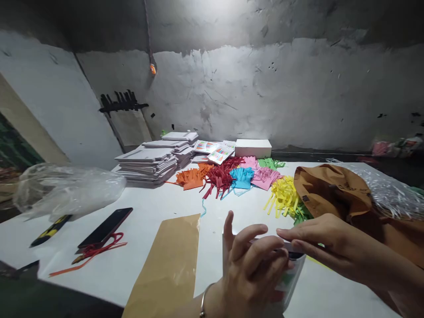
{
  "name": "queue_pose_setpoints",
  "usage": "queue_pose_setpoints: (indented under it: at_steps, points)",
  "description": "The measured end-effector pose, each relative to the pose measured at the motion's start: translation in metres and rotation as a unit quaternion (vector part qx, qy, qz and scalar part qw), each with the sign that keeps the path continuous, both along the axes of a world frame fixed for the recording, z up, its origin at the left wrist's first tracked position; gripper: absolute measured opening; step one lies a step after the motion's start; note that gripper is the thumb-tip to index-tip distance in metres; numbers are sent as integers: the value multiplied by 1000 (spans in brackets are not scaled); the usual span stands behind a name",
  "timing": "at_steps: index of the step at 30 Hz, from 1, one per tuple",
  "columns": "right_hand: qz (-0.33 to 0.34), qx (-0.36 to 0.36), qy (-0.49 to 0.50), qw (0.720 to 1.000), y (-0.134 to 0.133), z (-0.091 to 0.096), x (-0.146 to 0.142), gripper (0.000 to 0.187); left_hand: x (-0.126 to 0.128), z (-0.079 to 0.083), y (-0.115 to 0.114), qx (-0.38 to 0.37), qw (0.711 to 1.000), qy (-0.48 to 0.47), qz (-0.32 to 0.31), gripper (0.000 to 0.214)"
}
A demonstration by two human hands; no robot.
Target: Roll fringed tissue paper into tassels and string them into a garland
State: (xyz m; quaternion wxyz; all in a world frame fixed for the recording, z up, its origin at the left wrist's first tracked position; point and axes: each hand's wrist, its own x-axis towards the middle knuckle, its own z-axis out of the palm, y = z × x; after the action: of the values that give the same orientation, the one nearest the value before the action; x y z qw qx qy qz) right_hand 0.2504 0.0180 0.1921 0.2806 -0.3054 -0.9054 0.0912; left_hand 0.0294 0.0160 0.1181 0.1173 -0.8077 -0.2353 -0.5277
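Note:
A clear plastic package (293, 287) stands at the near edge of the table, with coloured contents blurred behind its wall. My left hand (250, 267) is in front of it, covering much of it. The little finger sticks up, while the other fingers curl in toward the package's top edge and pinch there. From the right, my right hand (331, 245) reaches across, its thumb and fingers pressed together on the same edge. Just what lies between the fingertips is partly hidden.
Brown paper (168, 260) lies left of my hands. Beyond are coloured paper strips (220, 176), stacked white cards (145, 163) and a white box (253, 148). A phone (106, 227), box cutter (51, 230) and plastic bag (73, 187) lie left; brown cloth (334, 190) lies right.

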Motion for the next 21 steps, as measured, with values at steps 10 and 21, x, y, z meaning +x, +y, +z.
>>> queue_pose_setpoints:
  at_steps: [10, 21]
  points:
    - [40, -131, -18, 990, 4, 6, -1, 38, 11, 8, 7, -7, 997, 29, -69, 28]
    - [-3, 19, 41, 999, -13, -32, -4, 31, -1, 26, 7, -67, 996, 58, -10, 14]
